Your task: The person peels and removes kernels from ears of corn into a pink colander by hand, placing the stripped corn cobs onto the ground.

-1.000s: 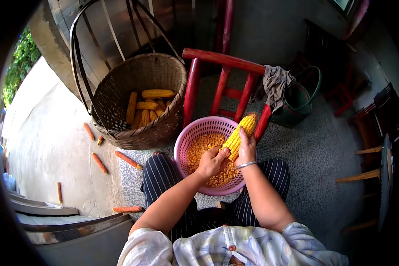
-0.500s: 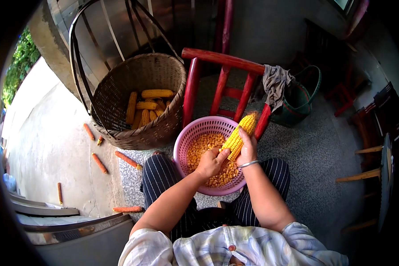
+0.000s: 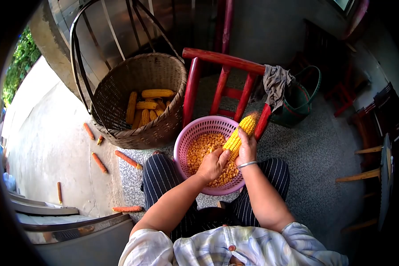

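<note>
A yellow ear of corn (image 3: 238, 138) is held at a slant over a pink plastic basket (image 3: 179, 153), its tip with dark silk pointing away to the right. My right hand (image 3: 247, 150), with a silver bangle on the wrist, is wrapped round its right side. At its near end, my left hand (image 3: 213, 165) is closed with the thumb pressed on the kernels; some of its fingers are hidden. Loose corn kernels (image 3: 204, 146) lie in the basket below, which sits between my knees.
A tall woven basket (image 3: 142, 137) holding several ears of corn (image 3: 157, 93) stands ahead to the left. Bare cobs (image 3: 128, 159) lie on the floor there. Ahead is a red wooden chair (image 3: 224, 60) with a grey cloth (image 3: 275, 86); a green bag (image 3: 292, 113) sits beyond.
My left hand has shifted very slightly along the near end of the ear of corn. My right hand keeps its hold, and the baskets look the same.
</note>
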{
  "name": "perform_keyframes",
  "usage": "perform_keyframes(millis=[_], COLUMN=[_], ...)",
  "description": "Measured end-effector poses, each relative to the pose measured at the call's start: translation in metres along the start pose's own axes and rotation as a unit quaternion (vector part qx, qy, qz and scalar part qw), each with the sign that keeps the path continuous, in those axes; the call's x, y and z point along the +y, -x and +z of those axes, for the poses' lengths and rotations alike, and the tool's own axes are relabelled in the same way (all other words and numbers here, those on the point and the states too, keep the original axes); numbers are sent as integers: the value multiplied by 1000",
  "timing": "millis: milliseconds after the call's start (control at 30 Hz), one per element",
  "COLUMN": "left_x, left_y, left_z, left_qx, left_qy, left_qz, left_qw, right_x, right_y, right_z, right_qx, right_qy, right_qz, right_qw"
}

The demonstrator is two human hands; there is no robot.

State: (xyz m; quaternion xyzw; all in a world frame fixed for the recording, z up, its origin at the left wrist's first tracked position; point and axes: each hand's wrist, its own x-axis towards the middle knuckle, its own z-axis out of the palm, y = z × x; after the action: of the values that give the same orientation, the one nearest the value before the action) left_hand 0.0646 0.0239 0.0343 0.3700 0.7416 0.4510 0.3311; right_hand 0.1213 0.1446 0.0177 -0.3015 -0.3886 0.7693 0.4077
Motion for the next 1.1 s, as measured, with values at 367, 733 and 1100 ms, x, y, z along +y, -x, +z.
perform_keyframes(millis=[367,733,1100], left_x=[-16,-12,-31], left_y=[-12,-9,-12], left_z=[0,0,5], left_qx=[0,-25,65], left_qy=[41,97,12], left_qz=[-50,-76,12], left_qw=[998,992,998], right_x=[5,8,3], right_y=[1,-3,1], right_z=[-5,-8,-3], right_qx=[-14,-9,18], right_qy=[28,11,14], right_qz=[3,21,-2], right_qw=[999,1000,1000])
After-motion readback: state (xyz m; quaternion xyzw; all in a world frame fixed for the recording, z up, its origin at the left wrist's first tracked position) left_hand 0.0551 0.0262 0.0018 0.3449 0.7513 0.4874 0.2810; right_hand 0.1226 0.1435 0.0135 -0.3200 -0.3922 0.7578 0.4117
